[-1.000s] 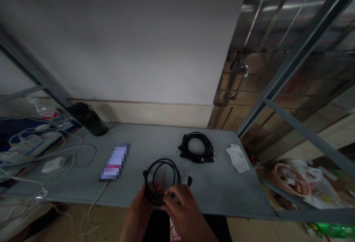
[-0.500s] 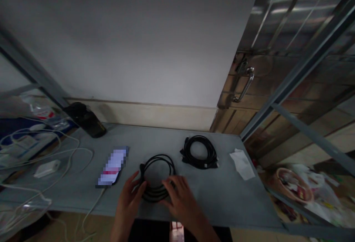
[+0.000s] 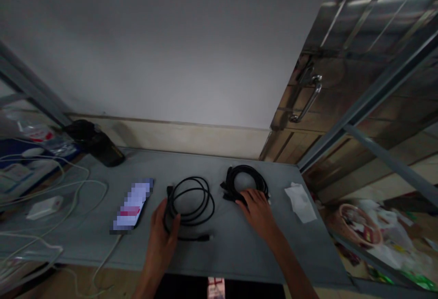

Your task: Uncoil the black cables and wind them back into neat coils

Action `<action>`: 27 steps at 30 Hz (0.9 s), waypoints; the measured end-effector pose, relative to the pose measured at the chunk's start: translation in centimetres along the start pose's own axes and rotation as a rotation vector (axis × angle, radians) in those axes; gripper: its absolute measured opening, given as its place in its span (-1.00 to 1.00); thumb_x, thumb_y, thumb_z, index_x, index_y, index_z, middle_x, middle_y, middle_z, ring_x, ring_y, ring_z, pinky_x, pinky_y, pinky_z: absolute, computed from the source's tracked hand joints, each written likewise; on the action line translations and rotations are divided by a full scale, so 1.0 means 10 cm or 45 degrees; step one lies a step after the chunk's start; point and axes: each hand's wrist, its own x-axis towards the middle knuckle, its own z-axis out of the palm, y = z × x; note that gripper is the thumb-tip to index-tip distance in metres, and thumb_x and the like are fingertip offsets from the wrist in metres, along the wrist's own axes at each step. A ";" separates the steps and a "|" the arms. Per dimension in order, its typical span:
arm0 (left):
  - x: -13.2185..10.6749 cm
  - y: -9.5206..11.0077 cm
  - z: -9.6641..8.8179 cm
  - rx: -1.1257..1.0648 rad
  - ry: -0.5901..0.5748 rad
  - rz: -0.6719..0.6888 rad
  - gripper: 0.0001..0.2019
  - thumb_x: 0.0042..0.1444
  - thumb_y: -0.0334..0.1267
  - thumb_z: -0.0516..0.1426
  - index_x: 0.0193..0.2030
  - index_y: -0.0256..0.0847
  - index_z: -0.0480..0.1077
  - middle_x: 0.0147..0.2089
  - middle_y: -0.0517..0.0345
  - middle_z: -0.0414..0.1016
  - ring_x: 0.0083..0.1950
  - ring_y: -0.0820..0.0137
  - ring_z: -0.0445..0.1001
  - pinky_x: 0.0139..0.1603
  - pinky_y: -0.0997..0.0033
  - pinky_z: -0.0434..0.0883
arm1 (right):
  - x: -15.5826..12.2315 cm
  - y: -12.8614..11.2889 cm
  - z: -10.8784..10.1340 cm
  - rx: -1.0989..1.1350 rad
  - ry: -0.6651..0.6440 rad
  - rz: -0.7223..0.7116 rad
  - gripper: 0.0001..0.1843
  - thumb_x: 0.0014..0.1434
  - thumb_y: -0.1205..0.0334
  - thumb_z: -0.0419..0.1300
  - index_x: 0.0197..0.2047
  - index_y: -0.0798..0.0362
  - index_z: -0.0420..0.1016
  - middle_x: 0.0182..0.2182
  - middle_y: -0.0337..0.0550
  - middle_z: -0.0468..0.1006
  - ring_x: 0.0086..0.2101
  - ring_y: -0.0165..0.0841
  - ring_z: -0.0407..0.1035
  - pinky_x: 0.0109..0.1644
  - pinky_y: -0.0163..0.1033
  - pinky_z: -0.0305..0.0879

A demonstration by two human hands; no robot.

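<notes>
A loosely coiled black cable [image 3: 211,207] lies on the grey table, its loops spread and one plug end [image 3: 204,238] sticking out toward the right at the front. My left hand [image 3: 163,233] is around the left side of these loops, the cable passing between thumb and fingers. To the right is a thicker, tighter bundle of black cable [image 3: 247,169] with several plug ends showing. My right hand [image 3: 257,210] grips the front edge of that bundle, fingers curled over it; its fingertips partly cover the loops.
A lit phone [image 3: 132,207] lies left of the loose cable, with a white cord at its lower end. A black bottle [image 3: 97,144], a white charger [image 3: 45,207] and tangled white cables are at the left. A white paper [image 3: 301,202] lies right. A metal frame post [image 3: 356,116] rises beyond.
My right hand has left the loose cable and moved right onto the thicker bundle. The loose coil has spread, with one plug end now out in front. My left hand stays at its left side.
</notes>
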 end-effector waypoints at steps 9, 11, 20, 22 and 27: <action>-0.11 0.31 -0.38 0.125 -0.216 -0.248 -0.32 0.13 0.42 0.33 0.08 -0.15 0.66 -0.44 0.21 0.49 -0.44 0.23 0.50 -0.38 0.28 0.49 | 0.15 0.06 -0.11 0.092 0.187 0.158 -0.47 0.71 -0.14 -0.14 -0.01 -0.01 0.52 -0.19 0.01 0.70 -0.21 -0.06 0.62 -0.03 0.03 0.46; -0.07 0.39 -0.44 -0.103 -0.327 -0.422 -0.34 0.05 0.43 0.39 -0.06 -0.17 0.68 -0.57 0.33 0.33 -0.58 0.37 0.33 -0.55 0.40 0.29 | 0.20 0.09 -0.21 0.126 0.276 0.231 -0.43 0.71 -0.20 -0.17 0.02 0.00 0.49 -0.21 0.03 0.71 -0.25 -0.07 0.63 -0.11 -0.02 0.46; 0.27 0.52 -0.20 -0.756 -0.170 -0.589 -0.13 -0.14 0.18 0.60 0.27 -0.14 0.51 -0.29 0.22 0.69 -0.36 0.29 0.69 -0.23 0.31 0.67 | 0.07 -0.07 -1.23 0.359 0.696 0.636 -0.42 0.59 -0.37 0.03 -0.07 -0.01 0.49 -0.32 -0.09 0.64 -0.34 -0.21 0.53 -0.26 -0.17 0.36; 0.28 0.42 -0.15 -0.596 -0.207 -0.465 -0.11 -0.06 0.19 0.56 0.36 -0.10 0.46 -0.21 0.16 0.73 -0.22 0.15 0.78 -0.10 0.18 0.69 | -0.05 -0.16 -1.43 0.419 0.806 0.741 -0.39 0.54 -0.44 0.09 -0.11 -0.02 0.49 -0.33 -0.11 0.63 -0.34 -0.23 0.50 -0.24 -0.17 0.36; 0.25 0.19 -0.06 0.003 -0.227 -0.060 -0.32 0.14 0.42 0.31 0.11 -0.12 0.65 -0.11 -0.05 0.73 -0.12 -0.01 0.75 0.04 -0.07 0.66 | -0.30 -0.40 -1.81 0.935 1.125 0.727 -0.48 0.49 -0.31 0.31 -0.23 -0.04 0.39 -0.41 -0.34 0.40 -0.42 -0.40 0.30 -0.25 -0.20 0.32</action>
